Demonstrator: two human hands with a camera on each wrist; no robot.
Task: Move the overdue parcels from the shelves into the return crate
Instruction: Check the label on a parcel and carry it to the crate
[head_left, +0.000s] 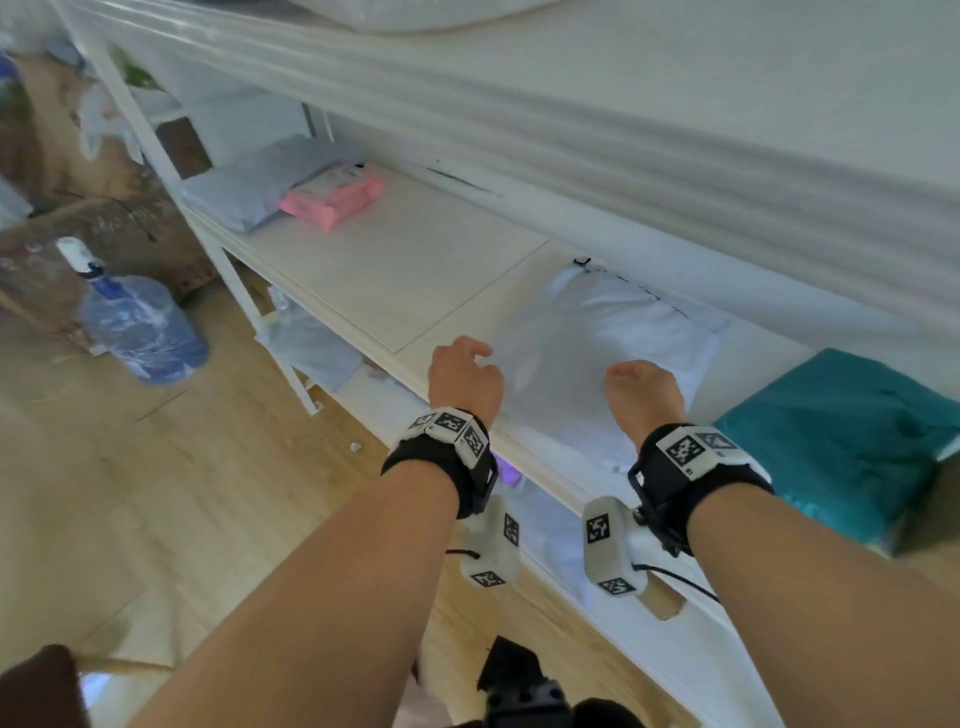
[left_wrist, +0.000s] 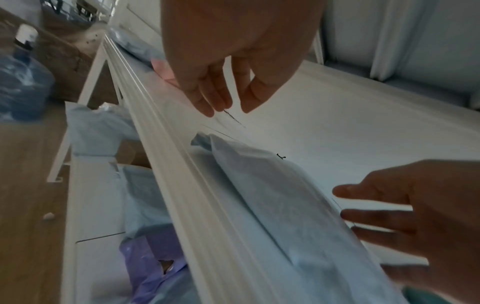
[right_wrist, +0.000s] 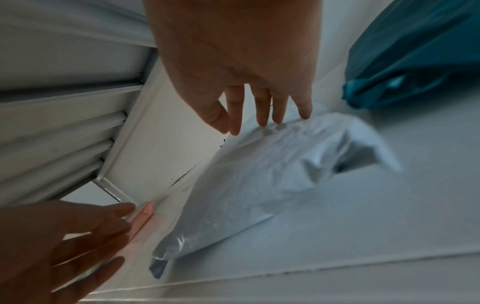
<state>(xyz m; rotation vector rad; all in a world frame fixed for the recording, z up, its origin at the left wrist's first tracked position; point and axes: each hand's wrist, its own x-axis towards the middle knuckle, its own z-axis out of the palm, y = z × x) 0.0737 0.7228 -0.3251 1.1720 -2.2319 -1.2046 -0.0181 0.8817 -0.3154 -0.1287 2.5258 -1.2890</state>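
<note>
A white plastic parcel (head_left: 597, 343) lies on the middle shelf (head_left: 415, 260), puffy and wrinkled. My left hand (head_left: 475, 358) hovers just off the parcel's left edge, fingers loose and holding nothing; in the left wrist view the left hand (left_wrist: 226, 109) hangs above the bare shelf board. My right hand (head_left: 626, 371) reaches over the parcel's right part. In the right wrist view the right hand (right_wrist: 259, 123) has straight fingers whose tips touch the parcel (right_wrist: 259, 185) at its far edge. No crate is in view.
A teal parcel (head_left: 841, 436) lies right of the white one. A pink parcel (head_left: 332, 200) and grey parcels (head_left: 260, 182) sit at the shelf's left end. The upper shelf's edge (head_left: 571, 140) overhangs. Lower-shelf parcels include a purple bag (left_wrist: 145, 257). A water bottle (head_left: 140, 322) stands on the floor.
</note>
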